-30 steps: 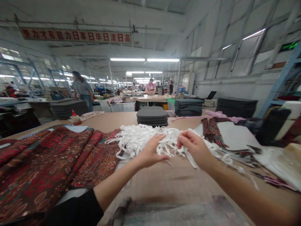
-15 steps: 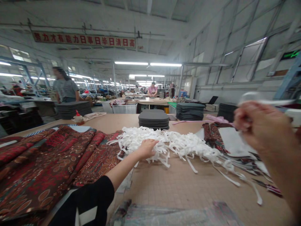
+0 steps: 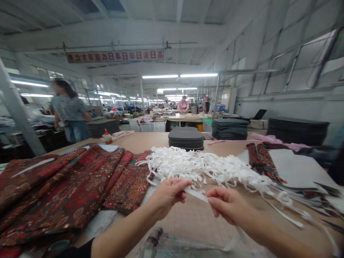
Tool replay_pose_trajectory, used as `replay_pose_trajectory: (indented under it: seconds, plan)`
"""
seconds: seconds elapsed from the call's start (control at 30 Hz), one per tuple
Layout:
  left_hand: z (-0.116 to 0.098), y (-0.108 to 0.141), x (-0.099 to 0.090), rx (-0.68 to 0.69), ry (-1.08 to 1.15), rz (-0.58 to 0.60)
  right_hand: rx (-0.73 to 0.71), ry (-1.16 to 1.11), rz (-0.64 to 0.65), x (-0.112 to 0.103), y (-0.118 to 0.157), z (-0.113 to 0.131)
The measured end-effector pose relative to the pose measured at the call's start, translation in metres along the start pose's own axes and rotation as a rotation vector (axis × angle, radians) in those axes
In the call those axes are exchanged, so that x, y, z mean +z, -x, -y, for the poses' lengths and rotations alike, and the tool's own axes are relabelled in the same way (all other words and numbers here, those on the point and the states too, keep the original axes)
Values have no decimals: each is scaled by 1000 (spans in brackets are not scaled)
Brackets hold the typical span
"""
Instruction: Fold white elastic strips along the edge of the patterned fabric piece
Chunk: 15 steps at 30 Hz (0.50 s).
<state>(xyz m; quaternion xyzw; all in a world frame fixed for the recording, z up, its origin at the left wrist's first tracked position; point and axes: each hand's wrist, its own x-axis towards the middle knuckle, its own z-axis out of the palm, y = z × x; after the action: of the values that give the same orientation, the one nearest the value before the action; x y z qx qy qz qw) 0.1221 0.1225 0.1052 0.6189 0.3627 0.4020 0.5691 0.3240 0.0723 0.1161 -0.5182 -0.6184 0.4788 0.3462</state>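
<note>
A short stretch of white strip (image 3: pixel 198 194) spans the gap between my two hands, above the brown table. My left hand (image 3: pixel 172 195) pinches one end of that stretch between thumb and fingers. On the other side, my right hand (image 3: pixel 228 204) grips it with closed fingertips, and a blurred tail seems to hang below. Just behind the hands lies a tangled pile of white strips (image 3: pixel 182 161). Folded brown and red patterned fabric (image 3: pixel 80 179) covers the table to the left.
Gray pads (image 3: pixel 186 138) are stacked behind the pile, beside dark stacks (image 3: pixel 229 129). White and patterned pieces (image 3: pixel 292 168) lie right. Crumpled material (image 3: pixel 185 247) lies at the near edge. A person (image 3: pixel 72 111) stands at left; another (image 3: pixel 183 104) is farther back.
My right hand has come down from the raised right side to meet my left hand. The white strip is now stretched between them. The view has shifted, and the person at left has turned.
</note>
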Motion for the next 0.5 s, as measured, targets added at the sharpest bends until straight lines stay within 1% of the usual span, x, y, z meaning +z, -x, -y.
replay_pose_trajectory:
  seconds: [0.07, 0.17, 0.27, 0.37, 0.43, 0.5]
  plan:
    - [-2, 6, -10, -21, 8, -17, 13, 56, -25, -6, -1, -6]
    - [-7, 14, -18, -40, -18, -18, 21, 112, -51, -10, -2, -7]
    - [-12, 21, -23, -64, -69, 21, -84, 249, -66, -13, 6, 6]
    - [-18, 33, -34, -90, -139, 42, -189, 442, -63, -32, 20, 18]
    - [-22, 45, -44, -120, -177, 38, -210, 567, -66, -50, 30, 12]
    - [-22, 60, -54, -166, -224, 52, -251, 651, -130, -62, 43, -11]
